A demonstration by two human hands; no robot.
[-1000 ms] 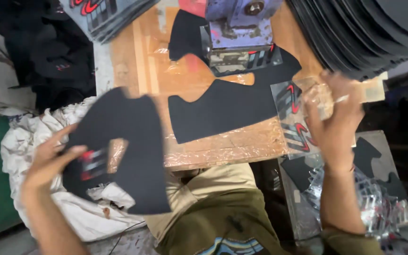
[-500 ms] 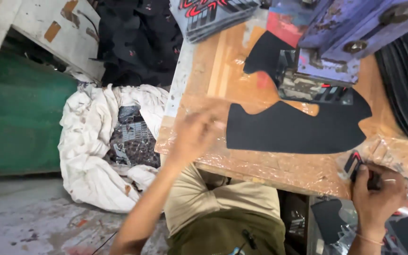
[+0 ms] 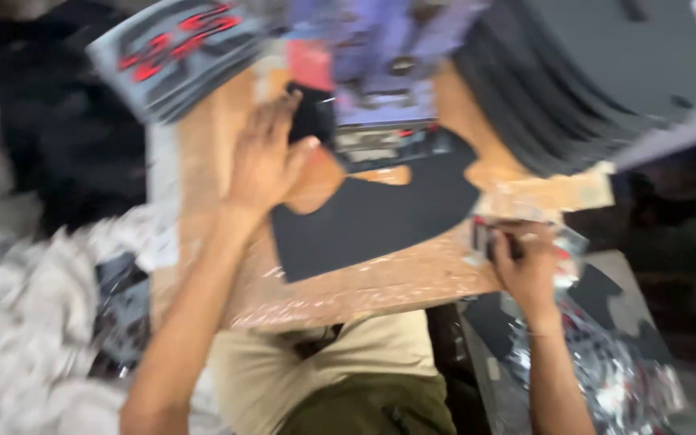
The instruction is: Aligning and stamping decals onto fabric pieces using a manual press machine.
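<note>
Under our left hand (image 3: 263, 165) lies the brown worktop (image 3: 380, 282), and the hand rests there flat, fingers spread, palm down near the far left part of the board. Just to the right of that hand, touching its thumb side as far as the blur lets us judge, lies a large black cut piece (image 3: 372, 217) of sheet material with a curved notch on its upper edge; it sits flat on the worktop between our two hands.

Our right hand (image 3: 525, 262) is at the worktop's right edge, fingers curled around a small dark object with red marks (image 3: 489, 238); we cannot tell what that object is, nor exactly how tightly it is held, since the picture is smeared. Below and to the right of this hand sits a heap of shiny printed pieces in clear wrapping (image 3: 606, 370).

Beyond the left hand, at the far left, a stack of grey pieces with red printing (image 3: 175, 56) overhangs the worktop. Beyond the black piece stands a purple-blue machine part (image 3: 388, 60), and further right of it a thick stack of dark curved sheets (image 3: 573, 89). Left of our left arm lies a white cloth bundle (image 3: 42, 322).
</note>
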